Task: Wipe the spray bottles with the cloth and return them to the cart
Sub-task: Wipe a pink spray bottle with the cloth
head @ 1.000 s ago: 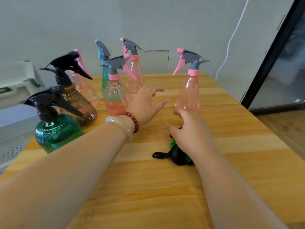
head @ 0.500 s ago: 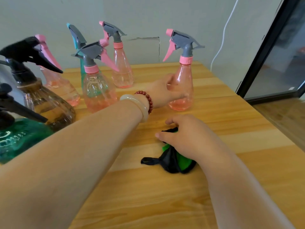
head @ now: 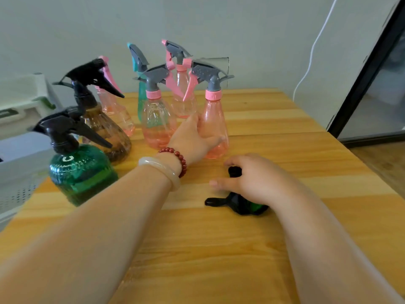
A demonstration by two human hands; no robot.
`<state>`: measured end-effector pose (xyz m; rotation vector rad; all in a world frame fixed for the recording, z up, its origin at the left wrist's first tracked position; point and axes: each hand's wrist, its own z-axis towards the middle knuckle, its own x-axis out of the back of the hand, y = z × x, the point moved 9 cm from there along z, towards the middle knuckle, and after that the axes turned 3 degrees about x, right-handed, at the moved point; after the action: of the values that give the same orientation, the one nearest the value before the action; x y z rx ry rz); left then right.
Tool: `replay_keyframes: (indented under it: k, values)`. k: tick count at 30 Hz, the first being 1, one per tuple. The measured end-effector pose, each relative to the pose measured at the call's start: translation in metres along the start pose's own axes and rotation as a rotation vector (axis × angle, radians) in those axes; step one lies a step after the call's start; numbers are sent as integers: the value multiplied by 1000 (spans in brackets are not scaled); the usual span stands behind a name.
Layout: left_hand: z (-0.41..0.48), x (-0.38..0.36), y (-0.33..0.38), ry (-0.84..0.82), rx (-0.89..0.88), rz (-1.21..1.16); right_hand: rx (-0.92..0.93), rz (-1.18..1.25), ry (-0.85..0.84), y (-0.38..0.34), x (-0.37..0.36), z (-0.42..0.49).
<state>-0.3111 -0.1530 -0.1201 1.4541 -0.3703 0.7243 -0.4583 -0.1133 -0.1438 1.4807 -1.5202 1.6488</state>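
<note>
The left hand [head: 192, 139] wraps its fingers round an upright pink translucent plastic spray bottle [head: 215, 119] on the wooden desk [head: 285, 150]. Just in front of that bottle, the right hand [head: 256, 178] curls over a crumpled black-and-green cloth [head: 241, 205].

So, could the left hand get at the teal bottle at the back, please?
Probably not: the left hand grips the right pink bottle, and the faceted pink bottle blocks the teal bottle.
</note>
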Motion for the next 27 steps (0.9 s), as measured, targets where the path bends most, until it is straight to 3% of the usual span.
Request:
replay_keyframes:
  k: [4, 7, 11, 16, 21, 27]
  values:
    - [-30, 12, -7, 1, 9, 37, 27, -185, -162, -6, -8, -18]
    - [-51, 21, -10, 18, -6, 65, 38, -252, -161, -11, -11, -24]
    - [-73, 31, -16, 22, 2, 76, 69, -172, 22, -22, 2, -24]
    - [-94, 40, -22, -19, -13, 181, 43, 147, 356, -26, 36, -32]
    - [-98, 59, -11, 157, -33, 24, 140, 317, 639, -30, 54, -37]
    - [-92, 46, -12, 209, -9, -182, 244, 412, 797, -38, 60, -40]
